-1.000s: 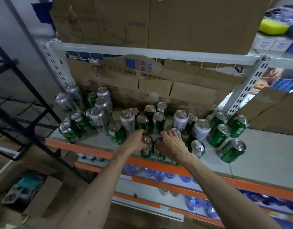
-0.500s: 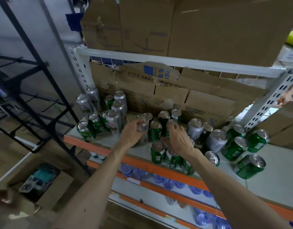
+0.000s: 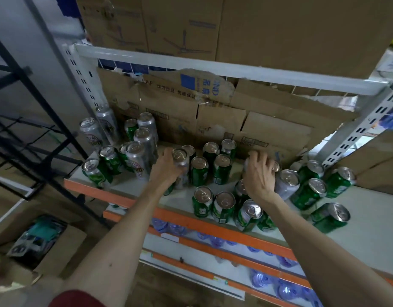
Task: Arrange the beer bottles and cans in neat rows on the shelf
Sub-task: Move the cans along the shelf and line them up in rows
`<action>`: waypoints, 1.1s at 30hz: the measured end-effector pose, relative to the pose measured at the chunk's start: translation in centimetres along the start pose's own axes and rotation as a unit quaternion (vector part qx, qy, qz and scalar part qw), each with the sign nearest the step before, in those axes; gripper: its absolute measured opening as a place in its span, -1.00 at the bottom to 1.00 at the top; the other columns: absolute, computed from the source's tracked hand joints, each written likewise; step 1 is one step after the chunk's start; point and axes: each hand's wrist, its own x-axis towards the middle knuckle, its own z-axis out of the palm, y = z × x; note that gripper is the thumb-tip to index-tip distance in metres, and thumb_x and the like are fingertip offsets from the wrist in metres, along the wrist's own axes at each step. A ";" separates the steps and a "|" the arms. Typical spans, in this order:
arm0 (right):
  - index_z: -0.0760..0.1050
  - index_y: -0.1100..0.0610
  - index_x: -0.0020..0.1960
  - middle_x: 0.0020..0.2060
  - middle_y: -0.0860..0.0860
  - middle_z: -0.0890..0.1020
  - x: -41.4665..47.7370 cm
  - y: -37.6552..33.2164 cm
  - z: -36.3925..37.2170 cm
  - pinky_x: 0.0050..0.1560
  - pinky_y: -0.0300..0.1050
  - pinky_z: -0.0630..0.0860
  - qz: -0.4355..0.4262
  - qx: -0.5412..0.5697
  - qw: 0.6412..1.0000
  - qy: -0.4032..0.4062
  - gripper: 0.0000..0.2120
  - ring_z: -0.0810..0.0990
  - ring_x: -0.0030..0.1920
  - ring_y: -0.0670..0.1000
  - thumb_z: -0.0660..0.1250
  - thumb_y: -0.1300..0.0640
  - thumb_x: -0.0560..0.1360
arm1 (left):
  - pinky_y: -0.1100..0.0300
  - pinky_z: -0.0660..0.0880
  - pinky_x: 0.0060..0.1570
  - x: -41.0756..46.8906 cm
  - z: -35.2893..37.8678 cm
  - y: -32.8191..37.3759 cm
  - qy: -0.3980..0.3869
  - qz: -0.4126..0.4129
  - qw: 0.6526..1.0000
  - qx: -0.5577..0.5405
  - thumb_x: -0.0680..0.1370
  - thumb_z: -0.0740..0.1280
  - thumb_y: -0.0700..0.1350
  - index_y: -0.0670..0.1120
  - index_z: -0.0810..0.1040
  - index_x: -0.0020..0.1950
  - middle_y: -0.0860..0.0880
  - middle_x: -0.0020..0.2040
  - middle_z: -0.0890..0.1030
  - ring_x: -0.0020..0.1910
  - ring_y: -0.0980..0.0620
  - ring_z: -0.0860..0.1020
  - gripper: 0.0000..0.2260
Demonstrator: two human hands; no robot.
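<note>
As left hand (image 3: 166,171) grips can (image 3: 180,157), green cans (image 3: 223,207) line shelf edge (image 3: 182,220).

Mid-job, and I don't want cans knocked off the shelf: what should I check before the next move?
1. Left hand grip on the tall silver aluminium can: ok, fingers curl round it.
2. Right hand hold: cannot tell, the can beneath it is mostly hidden.
3. Neat rows: not ok, short green aluminium cans stand mixed among silver ones in loose clusters.
4. Green corner can on the left: not ok, it stands close to the front edge of the pale grey shelf board.
5. Free space: ok, bare board shows on the right.
</note>
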 end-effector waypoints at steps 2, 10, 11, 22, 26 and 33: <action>0.27 0.16 0.30 0.25 0.23 0.29 0.2 0.5 0.3 -0.10 0.23 0.51 0.018 0.044 0.999 -0.005 -0.59 0.36 0.25 0.37 0.33 0.24 0.50 | -0.12 0.47 0.21 0.2 0.3 -0.1 0.004 0.001 1.000 0.002 0.40 0.53 -0.01 -0.05 0.33 0.35 -0.12 0.29 0.51 0.22 -0.21 0.53 -0.39; 0.18 0.27 0.26 0.24 0.29 0.41 1.0 1.2 0.4 -0.17 0.03 0.37 0.100 0.175 0.979 -0.019 -0.45 0.47 0.19 0.33 0.43 0.13 0.47 | -0.05 0.49 0.10 0.2 0.5 -0.4 0.009 0.002 1.000 -0.012 0.38 0.55 -0.02 -0.06 0.35 0.27 -0.09 0.20 0.56 0.15 -0.16 0.55 -0.44; 0.17 0.26 0.26 0.24 0.28 0.40 1.0 1.1 0.4 -0.17 0.04 0.38 0.105 0.172 0.979 -0.027 -0.45 0.48 0.17 0.33 0.43 0.13 0.46 | -0.02 0.48 0.07 0.1 0.5 -0.4 0.007 0.000 1.000 -0.012 0.39 0.55 -0.02 -0.07 0.35 0.27 -0.08 0.20 0.56 0.15 -0.15 0.54 -0.44; 0.21 0.18 0.21 0.17 0.22 0.47 0.0 0.5 0.0 -0.18 0.07 0.42 0.091 0.180 0.979 -0.028 -0.49 0.54 0.06 0.31 0.44 0.14 0.44 | -0.12 0.53 0.10 -1.0 0.4 -0.2 0.015 0.010 1.000 -0.021 0.38 0.55 0.00 -0.02 0.33 0.22 -0.06 0.15 0.59 0.10 -0.14 0.57 -0.46; 0.22 0.19 0.22 0.17 0.22 0.48 0.0 0.4 0.1 -0.19 0.05 0.38 0.076 0.176 0.981 -0.028 -0.50 0.53 0.07 0.31 0.43 0.15 0.45 | -0.02 0.49 0.06 -1.1 0.3 -0.2 0.018 0.011 1.000 -0.022 0.39 0.54 -0.02 -0.05 0.35 0.24 -0.07 0.17 0.59 0.12 -0.15 0.56 -0.46; 0.23 0.14 0.29 0.20 0.19 0.49 0.5 0.3 0.4 -0.17 0.04 0.40 0.061 0.169 0.983 -0.036 -0.44 0.53 0.10 0.28 0.46 0.14 0.42 | -0.06 0.50 0.11 -0.8 0.4 -0.1 0.018 -0.001 1.000 -0.022 0.38 0.54 -0.01 -0.04 0.36 0.26 -0.07 0.17 0.59 0.14 -0.15 0.57 -0.45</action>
